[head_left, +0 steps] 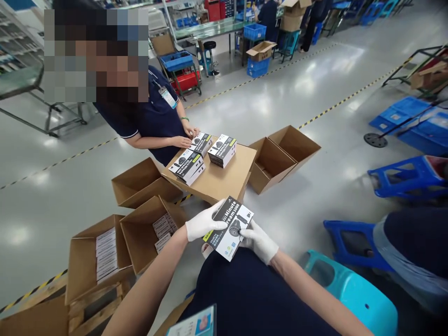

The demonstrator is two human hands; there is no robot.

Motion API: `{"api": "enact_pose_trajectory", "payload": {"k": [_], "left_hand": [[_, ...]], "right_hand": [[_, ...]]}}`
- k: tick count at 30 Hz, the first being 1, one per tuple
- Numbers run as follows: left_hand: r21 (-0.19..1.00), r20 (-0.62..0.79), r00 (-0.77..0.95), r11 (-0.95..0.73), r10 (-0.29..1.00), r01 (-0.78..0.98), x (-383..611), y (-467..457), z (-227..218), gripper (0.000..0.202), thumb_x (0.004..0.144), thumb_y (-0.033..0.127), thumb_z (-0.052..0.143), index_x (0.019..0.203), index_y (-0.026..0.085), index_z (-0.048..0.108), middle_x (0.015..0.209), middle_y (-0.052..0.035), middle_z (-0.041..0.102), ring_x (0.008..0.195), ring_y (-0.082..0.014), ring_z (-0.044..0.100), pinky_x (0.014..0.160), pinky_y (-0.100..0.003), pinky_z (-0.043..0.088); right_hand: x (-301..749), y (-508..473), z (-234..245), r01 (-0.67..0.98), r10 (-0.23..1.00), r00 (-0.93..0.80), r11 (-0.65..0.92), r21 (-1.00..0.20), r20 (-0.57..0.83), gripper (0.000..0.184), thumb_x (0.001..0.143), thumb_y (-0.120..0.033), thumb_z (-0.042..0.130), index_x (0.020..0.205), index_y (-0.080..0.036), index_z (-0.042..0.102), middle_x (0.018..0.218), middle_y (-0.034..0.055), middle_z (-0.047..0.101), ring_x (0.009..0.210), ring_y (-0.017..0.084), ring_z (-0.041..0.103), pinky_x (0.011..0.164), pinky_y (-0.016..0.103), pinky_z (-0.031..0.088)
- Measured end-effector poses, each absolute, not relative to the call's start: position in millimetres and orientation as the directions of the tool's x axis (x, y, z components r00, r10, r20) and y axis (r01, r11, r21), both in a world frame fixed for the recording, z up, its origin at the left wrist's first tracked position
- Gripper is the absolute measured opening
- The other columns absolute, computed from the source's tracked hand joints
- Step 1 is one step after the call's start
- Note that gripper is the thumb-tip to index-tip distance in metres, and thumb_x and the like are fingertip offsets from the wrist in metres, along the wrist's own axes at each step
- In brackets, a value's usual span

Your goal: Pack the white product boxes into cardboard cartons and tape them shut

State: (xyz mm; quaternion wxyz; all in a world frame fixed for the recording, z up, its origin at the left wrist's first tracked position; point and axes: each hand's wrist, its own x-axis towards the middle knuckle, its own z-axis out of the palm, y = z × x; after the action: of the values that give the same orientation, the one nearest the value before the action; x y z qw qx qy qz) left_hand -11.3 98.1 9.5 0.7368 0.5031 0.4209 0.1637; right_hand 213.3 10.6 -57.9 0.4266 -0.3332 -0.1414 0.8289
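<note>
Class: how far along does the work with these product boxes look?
Done: two open cartons on the left already hold rows of boxes. In hand: left hand and right hand grip one product box; a co-worker's hand touches the stacks on the closed carton. Left: those stacks lie loose; the right carton looks empty.

place: factory packing floor | evidence: floor lane tape [245,81], blue crates [254,31], open cartons [280,156], workbenches [206,29]

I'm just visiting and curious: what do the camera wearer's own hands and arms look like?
The left hand and the right hand each wear a snug white glove ending at the wrist. Above the gloves nothing is worn: no sleeve, watch or band shows.
</note>
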Motion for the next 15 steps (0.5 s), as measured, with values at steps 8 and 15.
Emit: {"api": "enact_pose_trajectory", "payload": {"k": [8, 15], "left_hand": [[0.871, -0.454, 0.669, 0.451, 0.588, 0.194, 0.7, 108.8, 17.5, 0.097, 0.082, 0.034, 0.083, 0.164, 0.027, 0.031, 0.156, -0.012, 0.054, 0.141, -0.0336, 0.053, 0.117, -0.05, 0.045], [0.761, -0.453, 0.856, 0.608, 0.249, 0.226, 3.4, 132.7, 0.7, 0.087, 0.078, 0.039, 0.084, 0.155, 0.021, 0.047, 0.144, -0.0157, 0.064, 0.129, -0.0366, 0.062, 0.106, -0.049, 0.052]], "right_hand": [[216.4, 6.4, -59.4, -0.697, 0.863, -0.38, -0.503, -0.51, -0.332, 0.085, 0.067, -0.011, 0.07, 0.147, -0.033, 0.048, 0.147, 0.007, 0.06, 0.126, 0.032, 0.063, 0.097, 0.051, 0.059], [262.0, 7.9, -55.7, -0.489, 0.899, -0.404, -0.368, -0.791, -0.169, 0.127, 0.065, -0.045, 0.097, 0.164, -0.04, 0.018, 0.175, 0.0075, 0.013, 0.159, 0.032, 0.022, 0.127, 0.056, 0.025]]}}
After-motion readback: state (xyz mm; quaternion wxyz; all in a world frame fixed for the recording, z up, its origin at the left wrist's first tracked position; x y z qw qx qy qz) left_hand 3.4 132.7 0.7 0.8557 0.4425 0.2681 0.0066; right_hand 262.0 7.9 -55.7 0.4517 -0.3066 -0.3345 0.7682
